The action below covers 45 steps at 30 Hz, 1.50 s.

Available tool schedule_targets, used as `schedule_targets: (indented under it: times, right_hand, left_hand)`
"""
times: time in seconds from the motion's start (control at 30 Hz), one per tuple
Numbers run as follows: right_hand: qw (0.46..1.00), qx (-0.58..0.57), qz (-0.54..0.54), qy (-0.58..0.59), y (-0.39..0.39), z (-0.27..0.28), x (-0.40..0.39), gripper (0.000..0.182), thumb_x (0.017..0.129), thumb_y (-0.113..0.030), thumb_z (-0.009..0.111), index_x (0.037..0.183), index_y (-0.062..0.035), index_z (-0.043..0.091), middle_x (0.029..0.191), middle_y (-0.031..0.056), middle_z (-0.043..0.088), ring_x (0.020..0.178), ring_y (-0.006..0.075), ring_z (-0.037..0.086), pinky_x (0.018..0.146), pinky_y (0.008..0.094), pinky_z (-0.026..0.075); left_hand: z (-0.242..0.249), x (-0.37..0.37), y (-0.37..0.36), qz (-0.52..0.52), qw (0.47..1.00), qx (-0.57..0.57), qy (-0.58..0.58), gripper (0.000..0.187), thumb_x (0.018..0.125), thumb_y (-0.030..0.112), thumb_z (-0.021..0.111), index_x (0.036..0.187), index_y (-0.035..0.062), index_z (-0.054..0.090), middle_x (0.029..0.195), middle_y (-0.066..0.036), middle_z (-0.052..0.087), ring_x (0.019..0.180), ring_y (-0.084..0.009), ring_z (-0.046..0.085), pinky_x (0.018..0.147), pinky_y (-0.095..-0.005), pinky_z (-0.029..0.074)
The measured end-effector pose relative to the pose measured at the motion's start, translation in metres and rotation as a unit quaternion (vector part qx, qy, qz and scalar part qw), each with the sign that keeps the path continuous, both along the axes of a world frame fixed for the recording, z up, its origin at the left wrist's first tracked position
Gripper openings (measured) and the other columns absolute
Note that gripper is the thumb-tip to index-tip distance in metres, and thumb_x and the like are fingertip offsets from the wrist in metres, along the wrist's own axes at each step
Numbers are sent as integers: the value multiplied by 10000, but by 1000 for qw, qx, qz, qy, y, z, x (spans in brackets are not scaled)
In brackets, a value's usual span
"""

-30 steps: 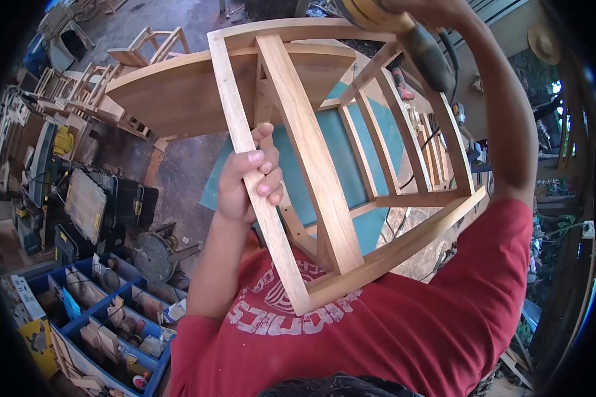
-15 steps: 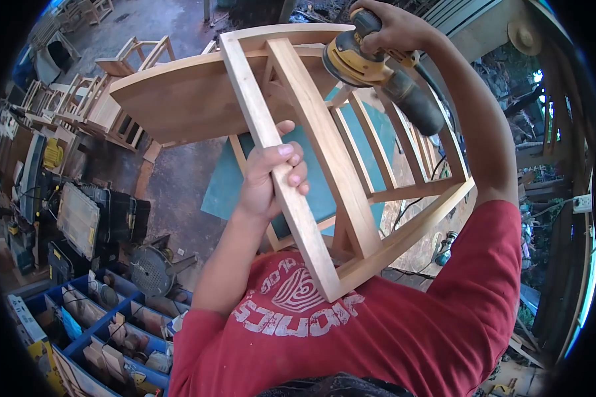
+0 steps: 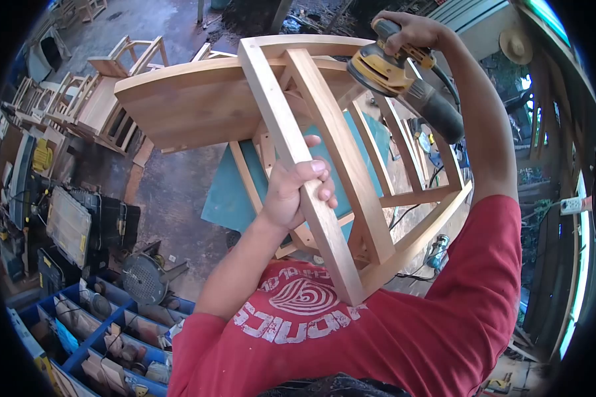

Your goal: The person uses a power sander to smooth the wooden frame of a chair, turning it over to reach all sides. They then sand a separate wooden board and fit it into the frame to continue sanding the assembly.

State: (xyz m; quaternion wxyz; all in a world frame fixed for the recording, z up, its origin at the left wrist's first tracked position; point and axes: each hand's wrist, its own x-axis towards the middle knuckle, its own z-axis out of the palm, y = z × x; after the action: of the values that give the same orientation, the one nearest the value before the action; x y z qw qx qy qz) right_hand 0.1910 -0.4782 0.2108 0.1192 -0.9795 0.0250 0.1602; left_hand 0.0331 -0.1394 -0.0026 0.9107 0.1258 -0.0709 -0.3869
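A pale wooden chair (image 3: 343, 159) leans up against my red shirt, its lower end at my chest. My left hand (image 3: 301, 188) wraps around the chair's near wooden leg (image 3: 271, 99), thumb across the top and fingertips showing on the far side. The chair's broad flat seat panel (image 3: 185, 106) juts out to the left. High on the right, my right hand (image 3: 410, 32) grips a yellow and black orbital sander (image 3: 381, 69) by its top. The sander's round pad overlaps the far end of the chair frame; its black dust canister (image 3: 434, 112) points down to the right.
A teal mat (image 3: 228, 192) lies on the floor beneath the chair. At lower left stands a blue divided bin (image 3: 79, 351) with sanding discs and wood scraps. Black tool cases (image 3: 106, 218) sit behind it. More wooden chairs (image 3: 106, 99) stand at back left.
The chair and my left hand have shifted slightly right in view. My right hand and the sander have also moved right and a little down, with both grips kept.
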Motion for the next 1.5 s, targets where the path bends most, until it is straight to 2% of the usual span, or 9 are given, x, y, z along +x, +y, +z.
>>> schedule_targets:
  times: [0.03,0.23,0.43,0.47,0.57,0.77,0.93,1.13,1.5]
  right_hand:
    - [998,-56,11,-14,5,-3,-1,795,619,-247,827,1365,-124,581,1146,166,688,1015,298,705,928,418,583]
    - [997,-63,-12,41,70,16,-6,796,674,-306,844,1378,-74,553,1195,150,677,1107,266,652,935,398,545]
    - [999,-50,5,-8,122,19,-43,780,685,-263,836,1380,-53,552,1226,162,666,1114,288,649,964,411,538]
    - [973,-114,81,-182,81,-31,-37,810,627,-296,811,1373,-97,567,1174,192,684,1070,352,686,978,433,571]
    - [971,-129,47,-194,73,-42,-70,713,724,-258,828,1362,-174,520,1238,127,584,1159,374,622,953,462,534]
    - [912,-140,98,-373,52,-74,-127,644,734,-245,830,1319,-168,572,1181,127,594,1053,357,654,877,457,571]
    - [871,-192,194,-409,80,-105,-133,632,722,-174,823,1293,-290,578,1244,156,556,1087,361,626,888,462,558]
    - [827,-256,241,-438,85,-129,-145,376,872,-247,687,1227,-306,577,1194,117,554,1009,319,630,820,466,577]
    - [810,-260,223,-476,63,-144,-154,402,840,-211,669,1208,-335,562,1185,63,544,982,275,615,773,406,556]
  left_hand:
    - [-1,-1,0,1,1000,-2,1,474,937,101,594,1390,64,461,862,-76,555,635,-154,607,568,-374,608]
    - [-1,-2,-3,2,1000,5,-6,493,931,93,596,1401,58,450,850,-78,544,616,-154,603,555,-376,614]
    - [1,-2,-4,6,1000,-5,-8,476,945,94,574,1404,57,455,852,-75,537,623,-150,601,557,-371,622]
    - [0,-3,-4,8,1000,-9,-12,467,949,98,574,1398,52,458,856,-75,538,629,-149,604,563,-370,629]
    - [2,-3,-4,14,1000,4,-17,458,951,101,576,1392,47,463,862,-73,536,634,-150,608,564,-364,630]
    - [-4,-3,-7,13,1000,-14,-13,443,953,117,577,1384,64,488,864,-61,531,632,-134,604,555,-333,617]
    - [-4,0,-5,4,1000,-21,4,441,940,110,593,1369,75,499,856,-62,532,625,-136,605,554,-340,613]
    - [-1,-1,-2,-2,999,-48,22,416,950,114,577,1361,107,515,840,-41,520,602,-127,590,539,-334,602]
    - [-2,0,-1,-13,997,-70,6,398,980,112,559,1375,84,533,862,-46,524,629,-120,593,581,-332,618]
